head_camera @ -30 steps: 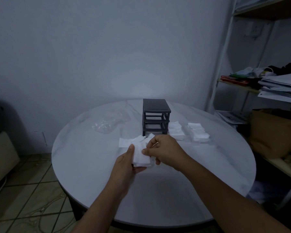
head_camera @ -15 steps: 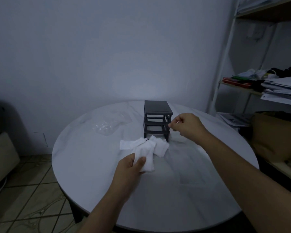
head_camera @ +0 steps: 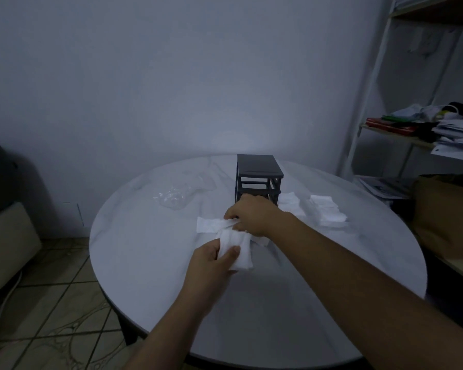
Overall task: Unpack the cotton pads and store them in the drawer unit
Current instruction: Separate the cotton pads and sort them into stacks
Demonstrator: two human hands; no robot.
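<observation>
Stack (head_camera: pixel 237 249) of cotton pads is being gripped by the left hand (head_camera: pixel 211 265), thumb across the top and fingers curled beneath, just above the table (head_camera: pixel 292 303) near its middle. Loose pads (head_camera: pixel 211 225) are lying fanned out between that stack and the drawer unit (head_camera: pixel 258 180). The right hand (head_camera: pixel 251 216) is being pressed down on these with fingers curled, in what is judged to be a pinch. The fingertips are partly hidden, so the hold is not being confirmed.

Change noted: half a second ago the right hand was being held out by the right side of the unit, clear of the stack. It is now being returned to the pads in front.

Two piles (head_camera: pixel 326 212) are being left on the table right of the unit, the nearer one just beside its base. A wrapper (head_camera: pixel 179 196) is lying left of the unit, apparently emptied.

Unpacking is judged finished. Sorting into piles is judged to be the step being carried out. Storage is not yet being started, as no pad is visible in the unit.
</observation>
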